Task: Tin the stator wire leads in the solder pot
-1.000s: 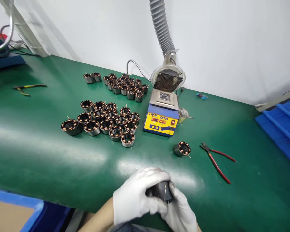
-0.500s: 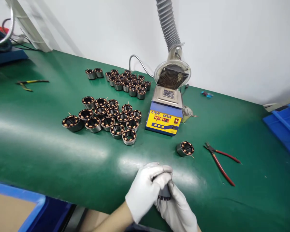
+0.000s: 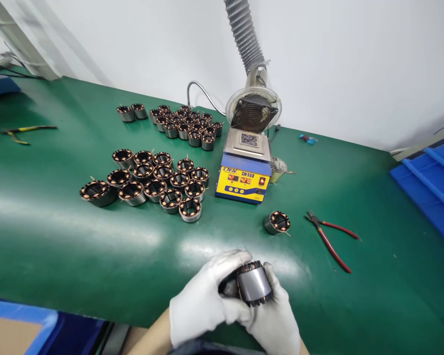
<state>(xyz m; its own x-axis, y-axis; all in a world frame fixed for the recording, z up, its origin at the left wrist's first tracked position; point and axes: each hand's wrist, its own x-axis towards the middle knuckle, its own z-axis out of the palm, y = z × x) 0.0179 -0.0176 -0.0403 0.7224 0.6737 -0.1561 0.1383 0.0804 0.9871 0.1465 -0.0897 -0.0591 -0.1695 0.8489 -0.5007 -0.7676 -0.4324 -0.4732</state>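
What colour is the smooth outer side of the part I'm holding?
The part is silver-grey there, best seen in the head view.

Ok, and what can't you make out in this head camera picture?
All in the head view:
Held metal ring: its bore is hidden by its own outer wall.
Right hand: partly hidden behind the ring.
Pot: partly hidden by the yellow-fronted machine.
Blue crate, right: cut off by the picture's edge.
Small blue and red thing, back: too small to identify.
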